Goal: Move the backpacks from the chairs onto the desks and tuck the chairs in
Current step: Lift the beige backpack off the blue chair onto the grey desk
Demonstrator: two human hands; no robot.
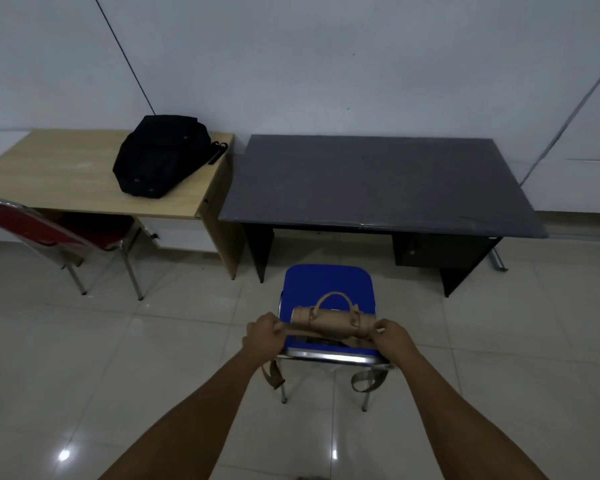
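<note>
Hands: left hand & right hand each clenched on tan backpack ends, prob. for level lift off blue chair to grey desk.

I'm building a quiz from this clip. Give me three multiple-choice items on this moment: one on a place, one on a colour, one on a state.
1. Where does the black fabric backpack lie?
A. on the light wooden desk
B. on the dark grey desk
C. on the floor

2. What colour is the seat of the metal-framed chair in front of the dark grey desk?
A. red
B. blue
C. green

3. What are the left hand and right hand doing?
A. hanging free
B. pushing a desk
C. gripping the tan backpack at its two ends

Answers: 1 A, it rests on the wooden top, near the wall. 2 B, the seat pad is bright blue. 3 C, each hand closes on one end of the bag, by the chair's back.
</note>
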